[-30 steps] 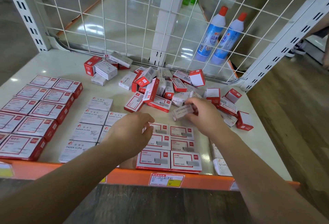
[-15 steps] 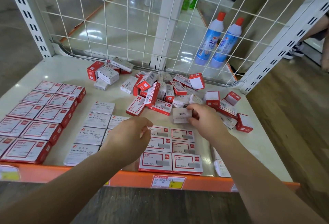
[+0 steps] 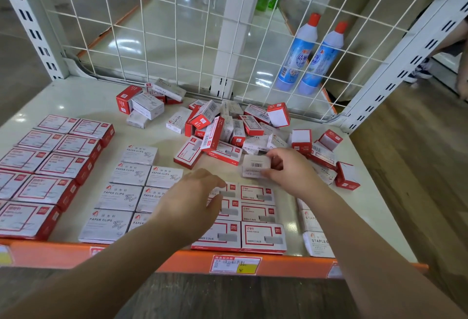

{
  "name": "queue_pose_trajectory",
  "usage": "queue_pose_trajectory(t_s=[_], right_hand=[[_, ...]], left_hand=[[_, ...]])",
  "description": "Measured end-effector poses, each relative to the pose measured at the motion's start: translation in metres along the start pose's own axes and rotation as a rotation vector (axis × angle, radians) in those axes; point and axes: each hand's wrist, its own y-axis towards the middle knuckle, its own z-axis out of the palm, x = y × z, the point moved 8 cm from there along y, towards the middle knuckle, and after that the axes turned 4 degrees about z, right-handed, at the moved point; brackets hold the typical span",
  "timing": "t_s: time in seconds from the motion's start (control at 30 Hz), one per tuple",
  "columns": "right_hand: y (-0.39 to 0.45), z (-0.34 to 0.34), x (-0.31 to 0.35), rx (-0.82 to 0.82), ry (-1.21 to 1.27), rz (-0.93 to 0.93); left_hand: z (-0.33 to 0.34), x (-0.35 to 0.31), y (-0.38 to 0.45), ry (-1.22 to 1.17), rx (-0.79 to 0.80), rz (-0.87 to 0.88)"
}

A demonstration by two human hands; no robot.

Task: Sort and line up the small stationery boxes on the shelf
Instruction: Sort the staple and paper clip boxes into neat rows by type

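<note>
My right hand (image 3: 288, 170) pinches a small white barcode box (image 3: 255, 166) just above the shelf, in front of a loose pile of red and white boxes (image 3: 228, 128). My left hand (image 3: 188, 201) hovers with relaxed fingers over the red-framed staple boxes (image 3: 257, 220) lined up at the front middle. White paper clip boxes (image 3: 126, 184) stand in two columns to their left. Larger red boxes (image 3: 48, 169) fill the far left. White staples boxes (image 3: 315, 232) form a column at the front right.
A cream shelf (image 3: 83, 100) with an orange front lip (image 3: 177, 260) carries a price tag (image 3: 235, 264). A white wire grid (image 3: 162, 35) closes the back. Two blue bottles (image 3: 309, 55) stand behind it. A smaller cluster of boxes (image 3: 147, 103) lies at the back.
My right hand has turned the white box so its barcode side faces up. My left hand has shifted slightly forward over the lined-up staple boxes.
</note>
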Motion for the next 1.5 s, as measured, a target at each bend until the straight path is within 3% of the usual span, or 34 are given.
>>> queue_pose_trajectory(t_s=[0.23,0.5,0.7,0.83,0.97,1.17,1.5], right_hand=[[-0.015,-0.017,0.007,0.04,0.204,0.03],[-0.045,-0.003,0.04,0.24,0.229,-0.065],[-0.051,0.006,0.045,0.298,0.328,-0.072],[-0.055,0.005,0.037,0.259,0.514,-0.04],[-0.056,0.008,0.033,0.212,0.511,-0.046],[-0.059,0.01,0.041,0.181,0.521,-0.06],[-0.059,0.004,0.047,0.138,0.565,-0.083]], left_hand=[[-0.016,0.008,-0.001,-0.025,-0.055,-0.031],[-0.029,-0.007,-0.006,0.032,-0.075,0.073],[-0.031,-0.011,-0.007,0.098,-0.049,0.131],[-0.033,0.001,-0.006,-0.035,-0.07,0.024],[-0.028,0.019,-0.004,-0.302,-0.065,-0.149],[-0.019,0.022,-0.006,-0.468,-0.016,-0.216],[-0.014,0.017,-0.011,-0.485,0.07,-0.247]])
